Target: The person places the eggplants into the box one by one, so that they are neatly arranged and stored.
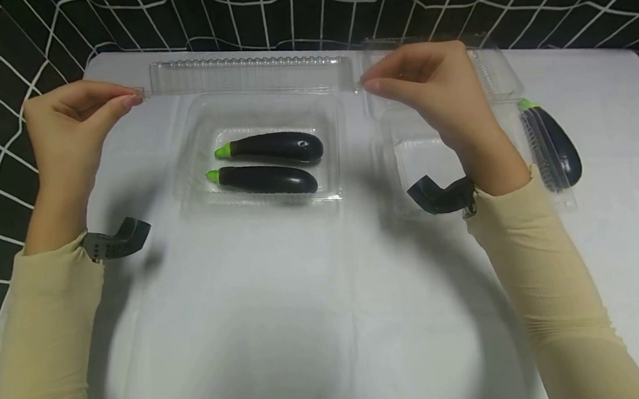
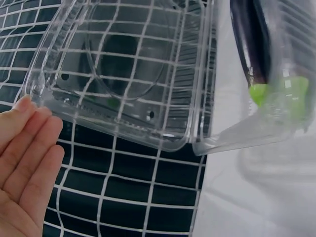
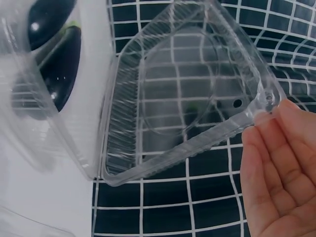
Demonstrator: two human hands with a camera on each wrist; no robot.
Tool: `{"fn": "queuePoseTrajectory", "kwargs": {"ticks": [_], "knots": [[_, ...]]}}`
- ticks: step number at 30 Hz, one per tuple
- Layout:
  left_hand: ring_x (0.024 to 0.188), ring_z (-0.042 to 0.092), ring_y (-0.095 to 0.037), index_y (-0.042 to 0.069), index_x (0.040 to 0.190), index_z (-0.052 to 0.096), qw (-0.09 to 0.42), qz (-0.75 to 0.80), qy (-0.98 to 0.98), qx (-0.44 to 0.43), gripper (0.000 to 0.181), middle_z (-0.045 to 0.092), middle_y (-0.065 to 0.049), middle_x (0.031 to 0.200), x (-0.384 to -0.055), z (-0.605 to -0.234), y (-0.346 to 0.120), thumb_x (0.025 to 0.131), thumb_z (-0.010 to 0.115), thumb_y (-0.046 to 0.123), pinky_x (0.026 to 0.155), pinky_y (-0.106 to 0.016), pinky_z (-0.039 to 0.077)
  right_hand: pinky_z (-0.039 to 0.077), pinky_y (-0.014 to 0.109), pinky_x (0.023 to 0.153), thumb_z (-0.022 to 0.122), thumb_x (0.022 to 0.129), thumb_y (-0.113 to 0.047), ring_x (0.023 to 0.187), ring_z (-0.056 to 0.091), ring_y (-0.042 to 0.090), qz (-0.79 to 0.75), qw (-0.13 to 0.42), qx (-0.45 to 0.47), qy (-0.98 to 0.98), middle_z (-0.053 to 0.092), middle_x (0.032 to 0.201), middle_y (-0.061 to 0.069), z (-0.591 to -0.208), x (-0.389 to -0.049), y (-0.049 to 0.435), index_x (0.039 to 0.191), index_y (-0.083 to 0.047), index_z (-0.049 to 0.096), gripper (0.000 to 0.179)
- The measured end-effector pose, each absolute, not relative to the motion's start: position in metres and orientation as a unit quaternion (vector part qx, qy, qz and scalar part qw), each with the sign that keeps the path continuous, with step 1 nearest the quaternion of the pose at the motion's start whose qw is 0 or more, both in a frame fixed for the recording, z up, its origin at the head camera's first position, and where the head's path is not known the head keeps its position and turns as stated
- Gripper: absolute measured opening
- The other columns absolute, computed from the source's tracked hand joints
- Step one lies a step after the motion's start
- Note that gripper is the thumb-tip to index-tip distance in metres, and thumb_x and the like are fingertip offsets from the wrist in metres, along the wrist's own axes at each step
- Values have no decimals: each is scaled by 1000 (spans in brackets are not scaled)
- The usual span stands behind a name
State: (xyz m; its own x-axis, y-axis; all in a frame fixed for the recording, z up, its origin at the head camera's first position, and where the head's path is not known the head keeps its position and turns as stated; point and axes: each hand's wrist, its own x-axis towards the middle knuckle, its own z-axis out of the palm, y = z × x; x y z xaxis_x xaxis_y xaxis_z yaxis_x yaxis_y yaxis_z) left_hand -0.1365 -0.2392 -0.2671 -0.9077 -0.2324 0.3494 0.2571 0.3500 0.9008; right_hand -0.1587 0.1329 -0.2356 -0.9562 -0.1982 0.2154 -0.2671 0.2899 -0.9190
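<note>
Both hands hold the raised lid (image 1: 253,77) of a clear plastic clamshell container by its two free corners. At the left corner, the thumb and fingertips of my left hand (image 1: 76,115) pinch the edge, while my right hand (image 1: 434,84) pinches the right corner. In the left wrist view the lid (image 2: 123,54) stands upright from its hinge; the right wrist view shows the same lid (image 3: 173,84). Below, in the container's base (image 1: 263,201), lie two dark eggplants with green stem ends, an upper eggplant (image 1: 276,146) and a lower eggplant (image 1: 267,180), side by side and slightly apart.
Another clear clamshell (image 1: 410,202) stands open to the right, partly hidden by my right hand and forearm. Beyond it lies a third eggplant (image 1: 560,143), partly seen through clear plastic. White cloth (image 1: 251,330) covers the table. A black backdrop with white netting (image 1: 293,13) borders the far edge.
</note>
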Motion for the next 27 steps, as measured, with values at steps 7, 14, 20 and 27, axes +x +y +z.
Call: {"fn": "queuePoseTrajectory", "kwargs": {"ticks": [7, 14, 20, 27], "knots": [[84, 67, -13, -2, 91, 75, 216, -576, -788, -6, 13, 73, -3, 88, -127, -278, -242, 81, 73, 6, 86, -23, 51, 49, 23, 74, 73, 80, -3, 80, 65, 17, 579, 24, 160, -800, 71, 85, -1, -251, -144, 132, 87, -2, 75, 7], [85, 67, -11, -3, 92, 74, 186, -572, -799, -2, 13, 73, 3, 88, -113, -287, -244, 81, 72, 4, 83, -20, 51, 50, 23, 78, 72, 80, 0, 82, 66, 15, 603, 20, 156, -783, 72, 84, -1, -266, -132, 131, 85, -5, 76, 9], [83, 68, -10, -5, 91, 74, 157, -606, -780, -5, 11, 73, 3, 87, -101, -295, -248, 81, 72, -1, 80, -18, 51, 52, 22, 79, 71, 81, 1, 81, 66, 14, 600, 21, 158, -784, 71, 85, -1, -275, -122, 130, 88, -3, 75, 9], [86, 68, -11, -5, 91, 73, 130, -619, -774, -19, 12, 73, 4, 87, -92, -307, -250, 80, 71, -5, 79, -16, 51, 52, 21, 78, 72, 81, -2, 80, 67, 11, 583, -4, 135, -801, 71, 86, -2, -288, -110, 127, 91, 0, 74, 11]]}}
